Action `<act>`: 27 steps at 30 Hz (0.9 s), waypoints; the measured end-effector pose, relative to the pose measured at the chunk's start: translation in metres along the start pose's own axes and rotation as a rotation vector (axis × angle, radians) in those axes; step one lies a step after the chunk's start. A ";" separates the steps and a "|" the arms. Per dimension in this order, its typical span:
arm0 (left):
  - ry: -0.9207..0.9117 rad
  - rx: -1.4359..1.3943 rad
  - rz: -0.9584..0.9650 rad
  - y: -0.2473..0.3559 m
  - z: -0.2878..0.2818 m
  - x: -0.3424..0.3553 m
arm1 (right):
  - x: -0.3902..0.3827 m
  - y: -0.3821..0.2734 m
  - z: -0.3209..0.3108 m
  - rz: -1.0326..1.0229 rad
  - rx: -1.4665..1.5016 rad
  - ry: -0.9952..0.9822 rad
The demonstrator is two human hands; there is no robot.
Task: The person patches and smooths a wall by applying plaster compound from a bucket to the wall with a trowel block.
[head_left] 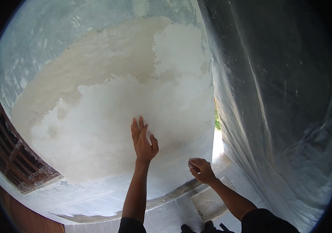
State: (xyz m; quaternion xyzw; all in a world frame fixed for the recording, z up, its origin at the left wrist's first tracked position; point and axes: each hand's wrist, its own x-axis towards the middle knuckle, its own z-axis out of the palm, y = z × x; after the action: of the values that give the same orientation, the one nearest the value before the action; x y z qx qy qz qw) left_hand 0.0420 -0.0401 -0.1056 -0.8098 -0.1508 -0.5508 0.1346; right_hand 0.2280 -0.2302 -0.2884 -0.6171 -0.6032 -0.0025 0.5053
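Note:
A plastered wall fills the middle, patched white and beige, with pale blue-grey paint above. My left hand is open against the white plaster, fingers apart and pointing up. To its right and a little lower, my right hand grips a small brownish block near the wall's lower right part; I cannot make out exactly what the block is.
A dark wooden barred window is set in the wall at left. Crinkled clear plastic sheeting hangs at right, beside a bright gap with greenery. Below, a pale shallow tray lies on the tiled floor near my dark shoes.

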 end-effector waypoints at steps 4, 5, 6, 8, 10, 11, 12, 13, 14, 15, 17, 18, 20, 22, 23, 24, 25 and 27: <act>-0.299 -0.227 -0.333 0.076 0.031 -0.178 | -0.089 0.032 0.014 0.326 0.127 -0.059; -0.429 -0.253 -0.465 0.096 0.023 -0.218 | -0.089 0.012 0.010 0.483 0.117 -0.186; -0.548 -0.311 -0.554 0.127 0.027 -0.249 | -0.116 0.029 0.009 0.546 0.147 -0.142; -0.713 -0.362 -0.687 0.169 0.026 -0.322 | -0.153 0.040 0.011 0.621 0.132 -0.175; -0.849 -0.396 -0.776 0.208 0.021 -0.383 | -0.207 0.063 0.021 0.785 0.104 -0.280; -0.890 -0.423 -0.817 0.225 0.019 -0.410 | -0.231 0.072 0.027 0.817 0.094 -0.320; -0.928 -0.448 -0.853 0.241 0.019 -0.435 | -0.252 0.081 0.032 0.816 0.081 -0.353; -0.918 -0.472 -0.890 0.252 0.016 -0.457 | -0.274 0.084 0.040 0.817 0.073 -0.382; -0.939 -0.484 -0.925 0.263 0.016 -0.470 | -0.290 0.085 0.044 0.846 0.066 -0.412; -0.929 -0.499 -0.973 0.271 0.016 -0.481 | -0.302 0.088 0.051 0.872 0.059 -0.409; -0.928 -0.497 -1.027 0.277 0.018 -0.500 | -0.310 0.091 0.067 0.909 0.009 -0.502; -0.942 -0.498 -1.045 0.279 0.018 -0.508 | -0.320 0.098 0.077 0.925 0.011 -0.519; -0.930 -0.497 -1.078 0.284 0.022 -0.522 | -0.338 0.113 0.092 0.523 -0.204 -0.503; -0.935 -0.508 -1.083 0.282 0.033 -0.537 | -0.351 0.126 0.103 0.566 -0.231 -0.549; -0.949 -0.499 -1.064 0.278 0.037 -0.542 | -0.352 0.131 0.109 0.505 -0.310 -0.567; -0.961 -0.491 -1.044 0.274 0.040 -0.546 | -0.354 0.134 0.113 0.441 -0.388 -0.583; -0.951 -0.501 -1.055 0.270 0.041 -0.550 | -0.354 0.133 0.117 0.418 -0.427 -0.606; -0.943 -0.479 -1.054 0.262 0.044 -0.558 | -0.353 0.133 0.123 0.440 -0.409 -0.623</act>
State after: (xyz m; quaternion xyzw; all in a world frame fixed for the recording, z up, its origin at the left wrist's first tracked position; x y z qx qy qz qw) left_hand -0.0121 -0.3171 -0.6550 -0.7877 -0.4366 -0.1545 -0.4064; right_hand 0.1568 -0.3829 -0.6475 -0.7898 -0.5680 0.1722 0.1546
